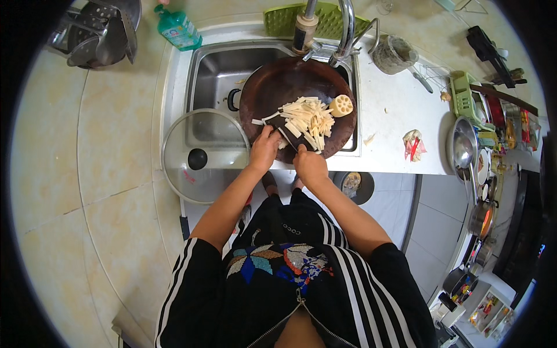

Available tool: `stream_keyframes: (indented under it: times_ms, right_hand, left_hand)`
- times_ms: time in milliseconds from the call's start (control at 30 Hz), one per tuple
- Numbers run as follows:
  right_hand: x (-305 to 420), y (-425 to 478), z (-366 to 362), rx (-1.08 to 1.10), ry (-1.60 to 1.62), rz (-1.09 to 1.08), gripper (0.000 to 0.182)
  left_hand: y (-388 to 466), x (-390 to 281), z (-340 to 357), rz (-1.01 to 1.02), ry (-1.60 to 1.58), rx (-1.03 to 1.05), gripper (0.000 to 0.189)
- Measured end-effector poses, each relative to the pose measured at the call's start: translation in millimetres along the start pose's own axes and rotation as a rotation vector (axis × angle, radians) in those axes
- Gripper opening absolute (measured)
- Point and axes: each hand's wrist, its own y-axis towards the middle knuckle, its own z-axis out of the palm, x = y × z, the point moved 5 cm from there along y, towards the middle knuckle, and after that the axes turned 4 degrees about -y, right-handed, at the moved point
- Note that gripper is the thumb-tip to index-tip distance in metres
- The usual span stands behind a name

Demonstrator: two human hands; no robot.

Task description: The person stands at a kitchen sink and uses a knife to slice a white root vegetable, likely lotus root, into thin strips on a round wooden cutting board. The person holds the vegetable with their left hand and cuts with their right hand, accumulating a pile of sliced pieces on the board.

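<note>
A round, dark wooden cutting board (272, 82) lies across the sink. On it is a heap of pale lotus root strips (307, 115). A cut chunk of lotus root (341, 106), its holes facing me, sits at the heap's right. My right hand (310, 167) grips a kitchen knife (292, 138) at the board's near edge; its handle is mostly hidden in my fist. To the left of the blade, the bent fingers of my left hand (264, 150) hold a piece of lotus root (282, 143), partly covered by the fingers. A few strips lie just beyond that hand.
A glass pot lid (204, 174) with a black knob overhangs the counter edge at left. The steel sink (213, 74) and faucet (347, 26) are behind the board. Scraps and a red chili (414, 149) lie on the white counter (383, 130). A bin (365, 191) stands below.
</note>
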Motion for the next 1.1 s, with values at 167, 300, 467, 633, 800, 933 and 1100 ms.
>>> stream_keyframes:
  times_ms: [167, 300, 467, 633, 800, 933, 1100]
  right_hand:
    - [-2, -1, -6, 0.010, 0.025, -0.006, 0.016]
    - [2, -8, -15, 0.008, 0.027, -0.022, 0.015]
    - [-3, 6, 6, -0.057, 0.043, -0.036, 0.016]
    - [5, -4, -11, -0.014, 0.028, -0.035, 0.016]
    - [3, 4, -1, -0.037, 0.014, -0.028, 0.016]
    - [5, 4, -7, -0.034, 0.029, -0.025, 0.017]
    - [5, -4, -9, -0.018, 0.030, -0.020, 0.016]
  left_hand:
    - [0, 2, -1, -0.042, 0.026, -0.020, 0.019]
    - [-3, 9, 2, -0.041, -0.005, -0.033, 0.022]
    - [2, 4, 3, -0.063, -0.050, 0.012, 0.020]
    - [-3, 7, 0, -0.063, -0.061, 0.008, 0.019]
    - [-2, 9, 3, -0.085, -0.096, 0.008, 0.017]
    - [-2, 7, -2, -0.059, -0.076, -0.029, 0.015]
    - [-3, 8, -1, -0.055, -0.108, -0.080, 0.008]
